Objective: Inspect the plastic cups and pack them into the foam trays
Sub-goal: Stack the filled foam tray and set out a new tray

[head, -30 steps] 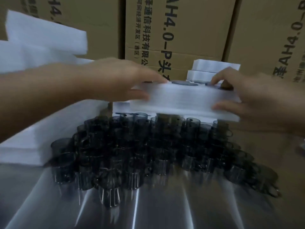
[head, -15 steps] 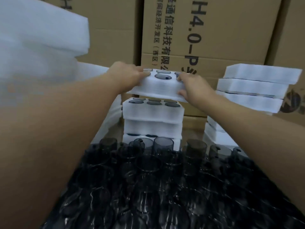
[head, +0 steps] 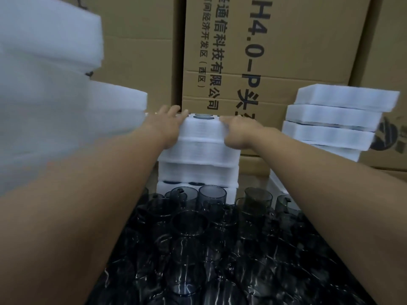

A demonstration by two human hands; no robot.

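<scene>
The top foam tray (head: 202, 130) sits on the central tray stack (head: 198, 170). The left hand (head: 167, 126) grasps its left end with curled fingers, and the right hand (head: 237, 133) grasps its right end. Smoky plastic cups (head: 191, 223) crowd just in front of the stack.

L hand (head: 167, 127), R hand (head: 238, 135): top tray (head: 203, 129)

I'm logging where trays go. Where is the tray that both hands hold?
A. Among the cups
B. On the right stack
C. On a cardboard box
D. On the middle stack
D: the left hand and right hand grip the tray, which sits on top of the middle stack, just behind the cups.
</scene>
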